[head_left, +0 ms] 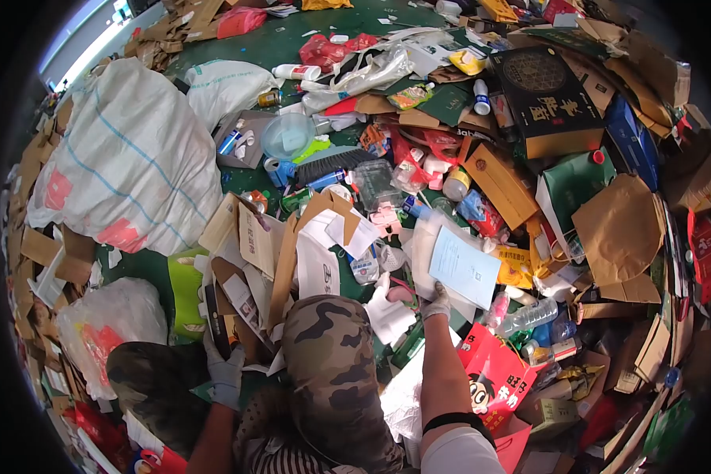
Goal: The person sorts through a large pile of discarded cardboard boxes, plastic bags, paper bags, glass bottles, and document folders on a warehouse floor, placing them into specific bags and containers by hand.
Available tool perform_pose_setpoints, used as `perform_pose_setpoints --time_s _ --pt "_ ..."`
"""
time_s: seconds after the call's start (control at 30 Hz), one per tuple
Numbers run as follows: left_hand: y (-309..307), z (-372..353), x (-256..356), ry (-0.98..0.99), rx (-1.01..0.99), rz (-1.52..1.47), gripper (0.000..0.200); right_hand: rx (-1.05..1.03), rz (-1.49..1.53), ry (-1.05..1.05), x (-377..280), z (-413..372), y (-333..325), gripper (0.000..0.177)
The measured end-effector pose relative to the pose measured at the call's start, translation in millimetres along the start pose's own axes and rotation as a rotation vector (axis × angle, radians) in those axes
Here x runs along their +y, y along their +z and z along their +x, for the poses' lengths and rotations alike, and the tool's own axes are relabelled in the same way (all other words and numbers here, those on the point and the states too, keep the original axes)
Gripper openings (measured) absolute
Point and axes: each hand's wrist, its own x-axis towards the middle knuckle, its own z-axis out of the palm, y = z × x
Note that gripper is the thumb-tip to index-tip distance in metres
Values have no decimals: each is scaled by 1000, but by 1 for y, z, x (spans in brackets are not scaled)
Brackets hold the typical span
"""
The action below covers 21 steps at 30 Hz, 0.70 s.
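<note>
Right hand point(436, 302), gloved: closed on the near edge of a pale blue sheet point(464, 267), thumb and fingers at its lower-left corner. A whitish, blurred sheet point(423, 246) shows alongside its left edge; whether I pinch both, I cannot tell. The edge hold probably keeps my palm off the printed face, which lies turned up towards me. Left hand point(225, 373), gloved: fingers against the near part of an opened carton point(231, 278), perhaps to steady it; cannot tell whether they grip or only rest. Blue sheet's position: forward of my right forearm, beyond the red bag point(482, 367), left of the yellow packet point(515, 267). Its long axis runs obliquely, upper left to lower right; the upper-left end points towards the mixed litter, the lower-right end towards the clear bottle point(529, 317). My camouflage-clad knee point(324, 340) lies between the two hands. Farther out, right: black box point(545, 99), broad face up.
</note>
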Motion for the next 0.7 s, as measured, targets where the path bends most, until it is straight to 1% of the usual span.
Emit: perform_pose_setpoints --time_s 0.03,0.13,0.17,0.23,0.27,0.3,0.37,0.4,0.43,0.5,0.53,0.57,0.63,0.67,0.7 --pt "-3 0 -1 1 6 -3 76 29 1 25 -7 -9 14 29" --pt "1 2 -2 21 35 -28 76 -90 61 -3 -16 -21 24 31" --pt "2 4 -2 28 25 -43 76 -166 63 -6 -19 -32 18 32" --pt "1 7 -4 33 11 -74 76 -312 54 -10 -16 -64 -5 34" --pt "2 6 -3 59 16 -57 75 -373 24 -47 -11 -88 -26 37" --pt "1 6 -3 32 30 -58 74 -428 -5 -80 -4 -112 -55 40" --pt "-1 6 -3 -14 36 -49 73 -543 -24 -36 17 -154 -132 49" --pt "-3 8 -4 -77 31 -133 73 -549 -9 33 26 -167 -168 51" --pt "-3 11 -5 -93 26 -138 73 -559 9 101 33 -175 -190 54" --pt "-8 14 -8 -132 17 -133 74 -508 -116 300 35 -164 -202 52" --pt "-11 14 -7 -194 15 -117 73 -481 -176 402 36 -155 -207 51" --pt "-13 16 -4 -252 15 -104 73 -456 -280 357 38 -148 -204 49" --pt "-23 16 5 -101 58 143 70 -413 -495 262 36 -137 -184 45" --pt "-31 17 15 114 105 370 69 -440 -451 326 24 -143 -165 42" --pt "-32 17 39 334 159 589 67 -473 -410 386 14 -150 -149 39"
